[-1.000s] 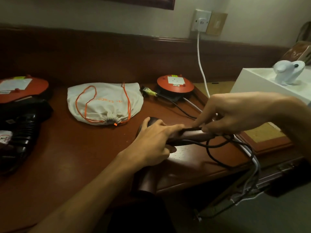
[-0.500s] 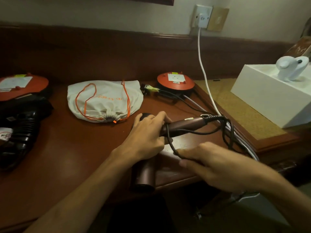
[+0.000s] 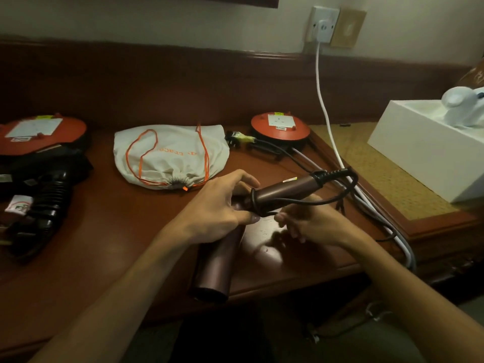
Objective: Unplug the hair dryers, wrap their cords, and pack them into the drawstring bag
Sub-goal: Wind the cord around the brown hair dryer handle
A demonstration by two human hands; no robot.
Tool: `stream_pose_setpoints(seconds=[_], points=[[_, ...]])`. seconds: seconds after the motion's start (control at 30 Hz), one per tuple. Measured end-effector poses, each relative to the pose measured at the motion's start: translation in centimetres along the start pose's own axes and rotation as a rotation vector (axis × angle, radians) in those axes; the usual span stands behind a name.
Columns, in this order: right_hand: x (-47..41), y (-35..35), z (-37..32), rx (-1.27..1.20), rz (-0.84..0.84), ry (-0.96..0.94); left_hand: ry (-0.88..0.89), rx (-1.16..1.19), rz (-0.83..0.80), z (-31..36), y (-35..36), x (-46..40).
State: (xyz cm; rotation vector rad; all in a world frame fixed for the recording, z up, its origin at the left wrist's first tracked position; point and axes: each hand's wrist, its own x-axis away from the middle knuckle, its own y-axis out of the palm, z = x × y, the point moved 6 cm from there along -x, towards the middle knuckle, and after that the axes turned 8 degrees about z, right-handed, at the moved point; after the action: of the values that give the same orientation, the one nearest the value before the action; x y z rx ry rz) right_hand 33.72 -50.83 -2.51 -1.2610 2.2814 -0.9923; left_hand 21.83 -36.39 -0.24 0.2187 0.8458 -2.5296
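Observation:
A brown hair dryer (image 3: 284,191) lies at the desk's front edge, barrel toward me, handle pointing right. My left hand (image 3: 222,205) grips it where handle meets body. Its black cord (image 3: 337,189) makes one turn around the handle near my left thumb and loops back from the handle's end. My right hand (image 3: 311,221) holds the cord just under the handle. A cream drawstring bag (image 3: 170,155) with orange strings lies closed behind, at the middle of the desk. A black hair dryer (image 3: 49,197) with its cord lies at the left.
Two orange cable reels sit on the desk (image 3: 112,231), one at far left (image 3: 39,132) and one behind right (image 3: 280,127). A white cable (image 3: 324,100) runs down from the wall socket (image 3: 323,24). A white box (image 3: 424,150) stands at right on a woven-topped side table.
My right hand carried the cord from above the handle down and under it, then up close to the handle, laying a turn around it. My left hand stayed on the dryer.

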Motion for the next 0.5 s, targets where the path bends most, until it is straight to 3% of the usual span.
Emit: stream_pose_setpoints(seconds=[0.1,0.2,0.23,0.33,0.4,0.5], points=[[-0.8,-1.3,-1.3,0.101,0.054,-0.163,0.039,-0.028,-0.024,-0.1,-0.6,0.3],[-2.8,1.2,3.9,0.424,-0.04,-0.1,0.058,-0.034,-0.072,-0.2,-0.7,0.9],[-3.6,-0.5,6.1,0.56,0.038,0.017,0.082,-0.073,-0.077,-0.1,-0.7,1.1],[-7.8,-0.1,5.6,0.494,-0.122,0.097,0.169,-0.292,-0.109,0.6,0.1,1.6],[-8.2,-2.0,2.0,0.341,-0.106,-0.05,0.22,-0.438,-0.131,1.3,1.1,1.6],[-7.1,-2.8,-1.8,0.37,-0.115,-0.193,0.243,-0.582,-0.157,2.0,2.4,1.1]])
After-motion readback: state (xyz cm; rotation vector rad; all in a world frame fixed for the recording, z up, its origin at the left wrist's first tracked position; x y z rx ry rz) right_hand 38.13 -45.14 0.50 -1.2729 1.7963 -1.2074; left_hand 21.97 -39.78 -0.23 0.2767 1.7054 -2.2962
